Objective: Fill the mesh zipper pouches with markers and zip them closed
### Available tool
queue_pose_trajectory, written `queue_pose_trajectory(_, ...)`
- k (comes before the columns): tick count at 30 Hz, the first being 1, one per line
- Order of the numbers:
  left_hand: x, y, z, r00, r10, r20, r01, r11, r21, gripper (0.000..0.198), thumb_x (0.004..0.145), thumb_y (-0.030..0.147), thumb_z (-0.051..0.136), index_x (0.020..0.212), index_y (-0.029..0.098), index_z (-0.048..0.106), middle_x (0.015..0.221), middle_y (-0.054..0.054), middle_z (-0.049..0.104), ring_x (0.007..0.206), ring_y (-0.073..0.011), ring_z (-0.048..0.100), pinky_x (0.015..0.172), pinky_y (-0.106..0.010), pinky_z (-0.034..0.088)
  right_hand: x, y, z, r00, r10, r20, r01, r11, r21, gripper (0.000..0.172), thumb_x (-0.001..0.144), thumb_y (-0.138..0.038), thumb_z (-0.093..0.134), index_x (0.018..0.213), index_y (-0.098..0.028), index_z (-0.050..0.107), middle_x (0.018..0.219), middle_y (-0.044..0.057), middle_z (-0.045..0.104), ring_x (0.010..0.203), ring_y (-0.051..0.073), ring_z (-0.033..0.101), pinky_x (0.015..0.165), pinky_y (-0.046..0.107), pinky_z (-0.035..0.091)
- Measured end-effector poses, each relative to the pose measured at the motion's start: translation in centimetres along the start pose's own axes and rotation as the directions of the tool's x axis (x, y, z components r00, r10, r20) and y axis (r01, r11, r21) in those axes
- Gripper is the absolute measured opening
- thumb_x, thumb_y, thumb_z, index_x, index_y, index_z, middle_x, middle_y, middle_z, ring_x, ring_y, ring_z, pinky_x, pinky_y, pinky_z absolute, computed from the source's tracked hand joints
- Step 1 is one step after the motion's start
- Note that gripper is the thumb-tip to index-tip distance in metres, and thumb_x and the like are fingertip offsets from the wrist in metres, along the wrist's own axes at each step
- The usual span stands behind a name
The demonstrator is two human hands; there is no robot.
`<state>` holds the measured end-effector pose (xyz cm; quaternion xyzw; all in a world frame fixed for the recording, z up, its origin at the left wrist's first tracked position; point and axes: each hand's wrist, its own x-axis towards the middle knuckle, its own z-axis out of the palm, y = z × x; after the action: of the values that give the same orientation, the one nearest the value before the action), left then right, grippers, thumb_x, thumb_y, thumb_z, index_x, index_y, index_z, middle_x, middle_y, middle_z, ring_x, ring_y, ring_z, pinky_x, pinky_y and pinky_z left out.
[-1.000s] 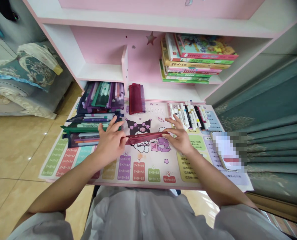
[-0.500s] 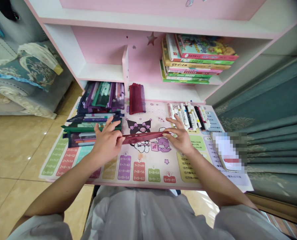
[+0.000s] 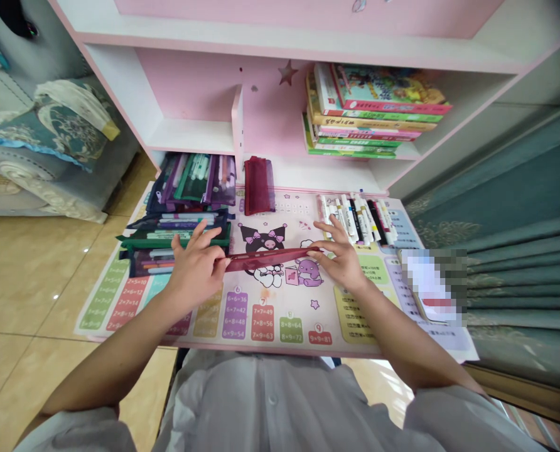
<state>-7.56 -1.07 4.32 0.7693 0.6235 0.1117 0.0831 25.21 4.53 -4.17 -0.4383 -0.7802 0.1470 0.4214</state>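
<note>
A dark red mesh pouch (image 3: 270,257) is stretched level above the middle of the printed desk mat (image 3: 242,336). Its left end is pinched between thumb and index finger of my left hand (image 3: 198,263), the other fingers spread. My right hand (image 3: 339,254) pinches the right end in the same way. Beyond them, more dark red pouches (image 3: 259,186) lie at the foot of the shelf. Mesh pouches filled with pens (image 3: 195,179) are piled at the left, with several more (image 3: 176,235) nearer my left hand. A row of loose markers (image 3: 358,218) lies behind my right hand.
A phone (image 3: 428,285), partly blurred out, lies at the mat's right edge. Stacked books (image 3: 369,116) stand on the pink and white shelf (image 3: 280,41) behind the desk. A curtain (image 3: 510,220) hangs at the right, and a sofa (image 3: 39,182) is at the left.
My left hand has moved slightly left, along with its end of the dark red pouch. My right hand has hardly moved and keeps its pinch.
</note>
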Motion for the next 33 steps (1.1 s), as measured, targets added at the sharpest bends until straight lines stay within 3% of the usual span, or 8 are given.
queue_pose_trajectory(13, -0.5, -0.7, -0.2, 1.000, -0.017, -0.021, 0.017, 0.999, 0.029, 0.024, 0.090, 0.024, 0.051, 0.071, 0.019, 0.065, 0.144, -0.014, 0.056, 0.147, -0.0389, 0.033, 0.104, -0.078, 0.027, 0.0, -0.1, -0.1, 1.000, 0.008, 0.004, -0.008, 1.000, -0.007, 0.012, 0.086, -0.036, 0.071, 0.082, -0.026, 0.076, 0.136, 0.008, 0.063, 0.150, 0.034, 0.029, 0.119, 0.063, 0.032)
queue_pose_trajectory(33, -1.4, -1.8, -0.4, 0.997, -0.063, -0.047, 0.063, 0.998, -0.007, 0.026, 0.090, 0.029, 0.049, 0.071, 0.020, 0.065, 0.144, -0.011, 0.057, 0.146, -0.0400, 0.034, 0.107, -0.078, 0.023, 0.0, 0.1, 0.1, 1.000, 0.014, -0.012, -0.014, 1.000, -0.009, 0.011, 0.086, -0.036, 0.071, 0.082, -0.027, 0.076, 0.136, 0.006, 0.063, 0.150, 0.034, 0.029, 0.118, 0.062, 0.033)
